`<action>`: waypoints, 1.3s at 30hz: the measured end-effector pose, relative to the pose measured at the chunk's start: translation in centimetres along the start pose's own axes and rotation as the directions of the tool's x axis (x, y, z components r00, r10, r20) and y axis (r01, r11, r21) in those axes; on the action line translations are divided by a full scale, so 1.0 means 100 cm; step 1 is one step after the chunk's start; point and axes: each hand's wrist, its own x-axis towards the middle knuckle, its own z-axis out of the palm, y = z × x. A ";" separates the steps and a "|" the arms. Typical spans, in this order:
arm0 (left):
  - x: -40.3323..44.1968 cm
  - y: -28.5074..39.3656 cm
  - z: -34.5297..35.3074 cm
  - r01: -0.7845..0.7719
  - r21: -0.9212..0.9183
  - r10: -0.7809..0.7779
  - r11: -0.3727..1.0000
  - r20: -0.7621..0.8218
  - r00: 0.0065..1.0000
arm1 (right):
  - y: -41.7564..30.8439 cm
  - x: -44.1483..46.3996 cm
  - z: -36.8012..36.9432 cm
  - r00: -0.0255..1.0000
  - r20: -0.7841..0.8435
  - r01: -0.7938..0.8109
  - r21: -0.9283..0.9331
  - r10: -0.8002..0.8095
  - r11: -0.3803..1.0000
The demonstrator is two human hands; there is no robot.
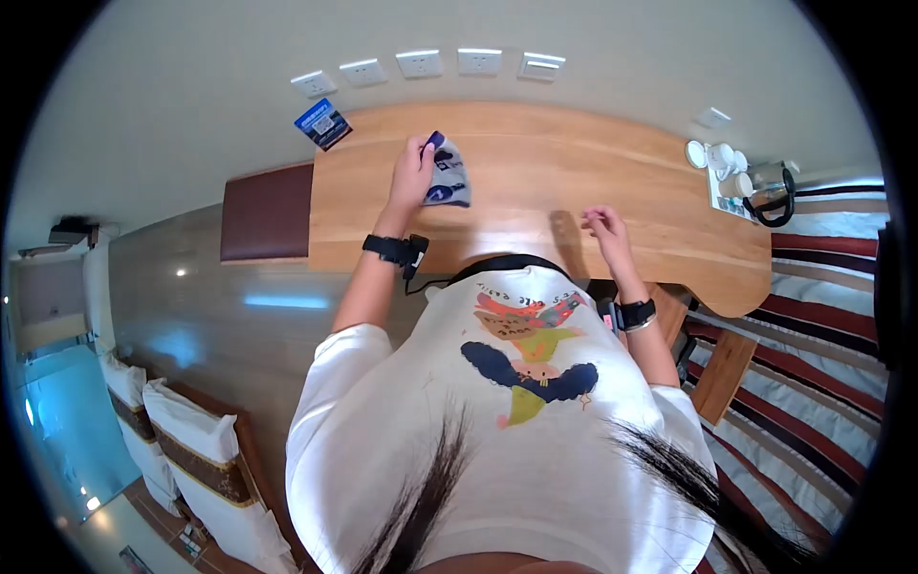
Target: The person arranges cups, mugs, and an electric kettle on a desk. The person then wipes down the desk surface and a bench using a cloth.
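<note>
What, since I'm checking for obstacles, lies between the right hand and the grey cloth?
In the head view, only bare wooden tabletop, partly shadowed, shows between the right hand and the grey cloth.

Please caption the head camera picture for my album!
Left hand holding a patterned cloth over a wooden desk, right hand empty.

Cloth (450,180) over desk (574,153), between card (324,124) left and kettle (771,187) right.
</note>
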 end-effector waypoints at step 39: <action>-0.015 0.084 0.028 0.128 -0.721 -0.081 0.681 0.100 0.992 | -0.115 0.061 0.080 0.953 0.273 0.053 0.265 -0.128 0.963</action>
